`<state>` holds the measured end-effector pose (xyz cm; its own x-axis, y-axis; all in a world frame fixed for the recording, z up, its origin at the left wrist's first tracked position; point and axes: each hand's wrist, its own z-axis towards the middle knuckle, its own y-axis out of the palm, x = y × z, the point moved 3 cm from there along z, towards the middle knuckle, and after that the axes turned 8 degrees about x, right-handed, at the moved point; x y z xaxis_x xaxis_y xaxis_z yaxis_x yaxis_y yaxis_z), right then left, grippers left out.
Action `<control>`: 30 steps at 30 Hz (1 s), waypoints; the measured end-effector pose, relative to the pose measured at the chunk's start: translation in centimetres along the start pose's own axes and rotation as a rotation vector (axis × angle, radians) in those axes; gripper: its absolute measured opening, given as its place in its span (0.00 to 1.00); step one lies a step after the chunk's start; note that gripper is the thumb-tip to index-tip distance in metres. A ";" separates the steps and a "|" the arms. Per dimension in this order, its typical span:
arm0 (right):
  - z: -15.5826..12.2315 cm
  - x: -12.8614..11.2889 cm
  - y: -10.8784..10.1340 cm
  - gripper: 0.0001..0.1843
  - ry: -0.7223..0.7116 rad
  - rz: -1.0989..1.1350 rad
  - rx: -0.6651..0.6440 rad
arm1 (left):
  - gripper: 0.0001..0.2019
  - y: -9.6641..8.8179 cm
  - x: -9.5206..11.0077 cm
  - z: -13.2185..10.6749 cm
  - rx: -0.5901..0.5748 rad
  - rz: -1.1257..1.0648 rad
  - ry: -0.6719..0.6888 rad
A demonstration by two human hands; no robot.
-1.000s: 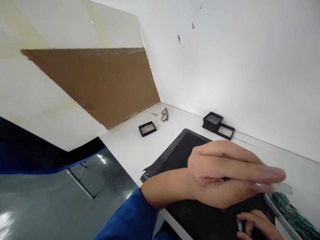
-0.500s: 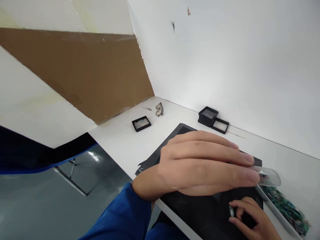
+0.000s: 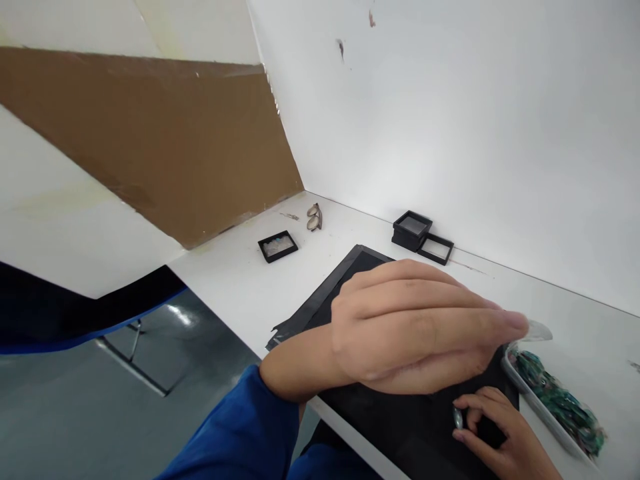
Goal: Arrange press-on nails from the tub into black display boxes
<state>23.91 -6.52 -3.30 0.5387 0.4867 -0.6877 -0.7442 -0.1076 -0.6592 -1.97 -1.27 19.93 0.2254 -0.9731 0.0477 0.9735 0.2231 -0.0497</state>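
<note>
My left hand (image 3: 415,327) hovers over a black mat (image 3: 345,293) with its fingers stretched out together, pinching a small clear plastic piece (image 3: 537,330) at the fingertips. My right hand (image 3: 500,433) rests on the mat's near right part, fingers curled around a small grey oval stone (image 3: 457,417). A white tray (image 3: 537,403) of green shiny pieces (image 3: 555,400) lies just right of the mat, under the clear piece.
Two black small frame boxes (image 3: 423,237) stand at the back by the white wall. A third black box (image 3: 278,246) and a pair of glasses (image 3: 315,217) lie at the far left near a brown cardboard panel (image 3: 150,147). The table edge runs diagonally at left, with grey floor below.
My left hand with the clear piece has drawn back a little toward the tray's near end. My right hand has come further into view holding the stone. The view shifted slightly left.
</note>
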 end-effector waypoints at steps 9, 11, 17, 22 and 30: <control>-0.2 0.2 0.1 0.12 0.035 -0.017 -0.037 | 0.05 1.3 -0.3 -0.3 0.117 -0.204 -0.200; -0.3 0.2 0.1 0.12 0.051 -0.018 -0.040 | 0.05 1.4 -0.3 -0.2 0.118 -0.223 -0.205; -0.3 0.0 0.0 0.12 0.083 -0.002 -0.040 | 0.03 3.2 -1.3 -1.8 -0.001 -0.294 -0.123; 0.0 -0.8 -0.3 0.12 0.088 -0.009 -0.020 | 0.06 5.3 -3.1 -9.3 -0.401 -0.296 0.024; 0.4 -1.5 -0.9 0.10 0.050 -0.005 -0.041 | 0.14 3.2 -6.4 -18.9 -1.057 -0.141 0.044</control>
<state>23.59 -6.78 -1.58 0.5625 0.4436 -0.6977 -0.7249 -0.1412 -0.6742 -0.99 4.54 0.65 0.0914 -0.9921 0.0859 0.4595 -0.0345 -0.8875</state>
